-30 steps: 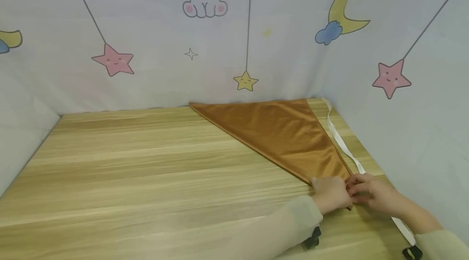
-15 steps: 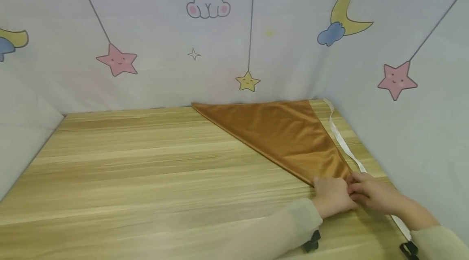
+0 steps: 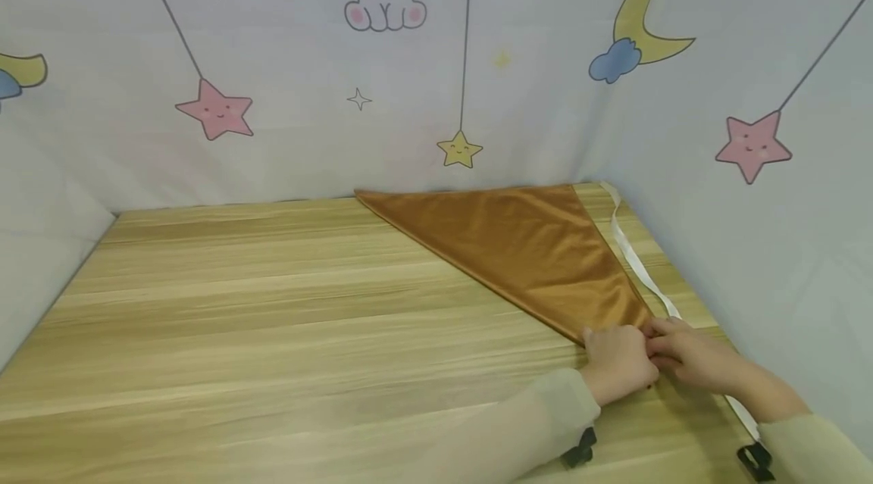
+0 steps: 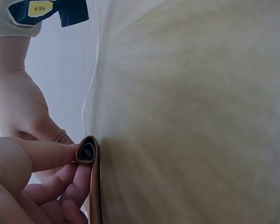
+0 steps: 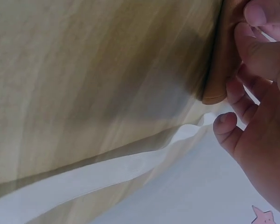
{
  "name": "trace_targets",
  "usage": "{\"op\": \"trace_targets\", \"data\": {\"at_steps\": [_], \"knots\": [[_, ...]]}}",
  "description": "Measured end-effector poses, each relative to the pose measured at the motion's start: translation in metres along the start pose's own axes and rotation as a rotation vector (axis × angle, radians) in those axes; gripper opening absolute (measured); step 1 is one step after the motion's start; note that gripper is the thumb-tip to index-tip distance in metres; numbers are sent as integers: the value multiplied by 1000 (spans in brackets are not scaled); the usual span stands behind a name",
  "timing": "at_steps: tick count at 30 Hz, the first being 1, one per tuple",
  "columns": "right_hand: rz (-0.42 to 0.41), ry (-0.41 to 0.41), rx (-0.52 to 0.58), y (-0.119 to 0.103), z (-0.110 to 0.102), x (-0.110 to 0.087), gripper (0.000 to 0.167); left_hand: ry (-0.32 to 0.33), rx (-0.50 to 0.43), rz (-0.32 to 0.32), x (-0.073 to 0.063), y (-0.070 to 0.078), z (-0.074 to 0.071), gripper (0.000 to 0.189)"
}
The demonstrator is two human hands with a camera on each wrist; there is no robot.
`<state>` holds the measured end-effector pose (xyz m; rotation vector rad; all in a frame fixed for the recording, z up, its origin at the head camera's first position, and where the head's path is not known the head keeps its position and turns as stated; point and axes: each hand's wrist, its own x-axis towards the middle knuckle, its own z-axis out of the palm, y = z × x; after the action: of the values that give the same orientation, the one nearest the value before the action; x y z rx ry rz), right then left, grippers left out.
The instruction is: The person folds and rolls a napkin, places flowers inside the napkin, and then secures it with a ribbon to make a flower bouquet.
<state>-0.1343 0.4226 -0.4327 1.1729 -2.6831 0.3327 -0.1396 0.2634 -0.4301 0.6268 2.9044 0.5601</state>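
A brown satin cloth (image 3: 511,242), folded into a triangle, lies at the table's back right, its long edge slanting toward me. Both hands meet at its near corner. The left hand (image 3: 619,363) pinches that corner; in the left wrist view its fingers and thumb hold a small rolled end of the cloth (image 4: 94,186). Close against it on the right, the right hand (image 3: 702,363) grips the same roll with its fingertips. In the right wrist view, the right hand (image 5: 266,121) has its fingers bent along the rolled cloth (image 5: 223,65). The hands hide part of the corner.
A white ribbon-like strip (image 3: 634,260) runs along the right side of the wood-grain table (image 3: 273,317), passing under the right forearm. White fabric walls (image 3: 293,90) printed with stars, moons and a bear enclose the back and sides.
The right hand's fingers have drawn in slightly closer to the left hand at the cloth's corner. The tip sticking out below the hands shows less now. The rest of the cloth stays put.
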Motion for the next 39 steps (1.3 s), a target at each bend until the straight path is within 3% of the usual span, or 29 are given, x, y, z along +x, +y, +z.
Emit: {"op": "trace_targets", "data": {"at_steps": [6, 12, 16, 19, 26, 32, 39], "knots": [[54, -76, 7, -2, -1, 4, 25, -16, -62, -52, 2, -1, -1, 32], [77, 31, 82, 0, 3, 3, 35, -43, -112, -102, 5, -3, -1, 38], [97, 59, 130, 0, 3, 1, 35, -58, -99, -126, 6, -4, -2, 32], [87, 75, 135, 0, 4, -2, 35, -58, -90, -121, 6, -5, -1, 25], [-5, 107, 105, 4, 9, -7, 44, -68, -71, -84, 8, -7, -1, 27], [11, 79, 14, 6, 10, -7, 40, -111, -80, -78, 10, -8, -4, 19], [0, 57, -41, 4, 7, -5, 34, -96, -123, -34, 8, -11, -8, 25]]}}
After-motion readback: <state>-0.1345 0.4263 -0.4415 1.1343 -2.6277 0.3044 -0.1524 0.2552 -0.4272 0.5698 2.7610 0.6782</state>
